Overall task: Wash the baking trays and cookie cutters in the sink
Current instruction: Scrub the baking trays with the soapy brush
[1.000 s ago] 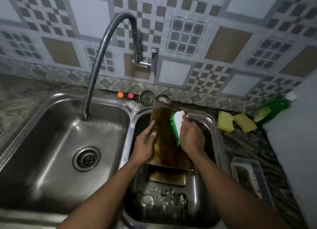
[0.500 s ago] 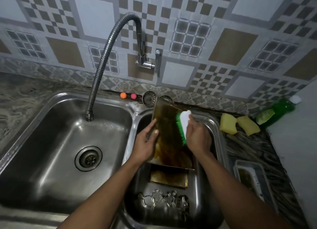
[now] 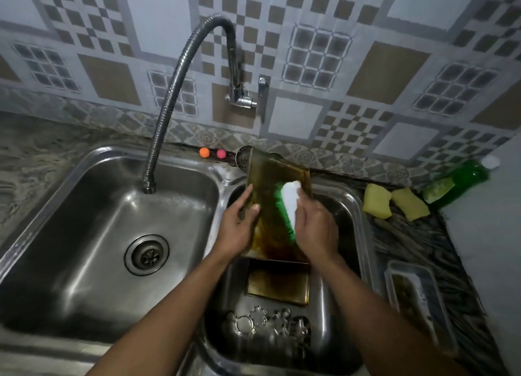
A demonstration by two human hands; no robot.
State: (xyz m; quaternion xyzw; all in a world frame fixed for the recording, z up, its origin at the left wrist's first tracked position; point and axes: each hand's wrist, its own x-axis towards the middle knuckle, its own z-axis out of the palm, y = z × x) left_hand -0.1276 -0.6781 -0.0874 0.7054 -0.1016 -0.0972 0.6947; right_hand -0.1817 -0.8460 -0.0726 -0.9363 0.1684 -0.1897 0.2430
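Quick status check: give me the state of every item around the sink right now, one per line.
Left hand: gripping the tray's left edge.
Right hand: gripping the scrub brush, bristles on the tray.
Held baking tray: tilted up, brown-stained.
Second tray: flat in the right basin, stained.
Cookie cutters: lying in the right basin.
Faucet: no stream visible.
Soap bottle: leaning, capped.
Sponges: unused on the counter.
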